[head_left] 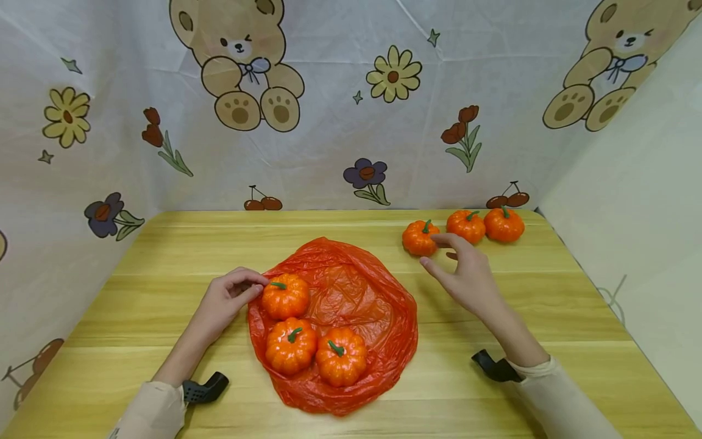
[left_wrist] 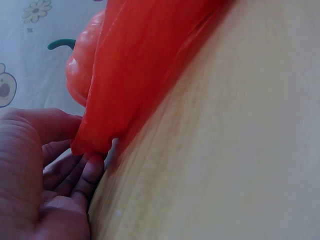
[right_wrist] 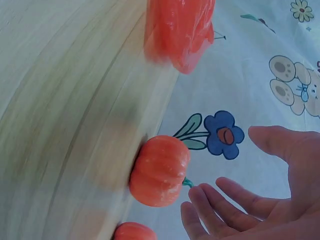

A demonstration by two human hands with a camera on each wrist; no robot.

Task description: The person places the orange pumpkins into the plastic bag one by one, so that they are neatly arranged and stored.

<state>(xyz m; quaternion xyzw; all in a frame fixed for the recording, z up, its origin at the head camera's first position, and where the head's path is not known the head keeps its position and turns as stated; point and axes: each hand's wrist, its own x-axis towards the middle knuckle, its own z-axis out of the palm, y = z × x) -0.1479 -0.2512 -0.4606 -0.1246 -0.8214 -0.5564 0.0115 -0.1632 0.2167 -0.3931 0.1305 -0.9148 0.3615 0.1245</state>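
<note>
A red plastic bag (head_left: pixel 356 292) lies spread on the table with its rim raised around three small orange pumpkins. One pumpkin (head_left: pixel 286 296) is at the bag's upper left, another (head_left: pixel 291 346) below it, and a third pumpkin (head_left: pixel 342 356) to the right of that. My left hand (head_left: pixel 233 296) pinches the bag's left rim between thumb and fingers; the left wrist view shows the red film (left_wrist: pixel 95 135) there. Over the table's right side, my right hand (head_left: pixel 463 268) is spread, thumb apart from fingers, close to a pumpkin (head_left: pixel 420 238) with a green stem. In the right wrist view a gap separates the thumb from that pumpkin (right_wrist: pixel 160 171).
Two more pumpkins, one (head_left: pixel 466 227) and another (head_left: pixel 504 225), stand at the table's back right. Behind the wooden table (head_left: pixel 181 244) hangs a white cloth (head_left: pixel 323 122) printed with bears and flowers. A white wall (head_left: pixel 647 201) rises on the right.
</note>
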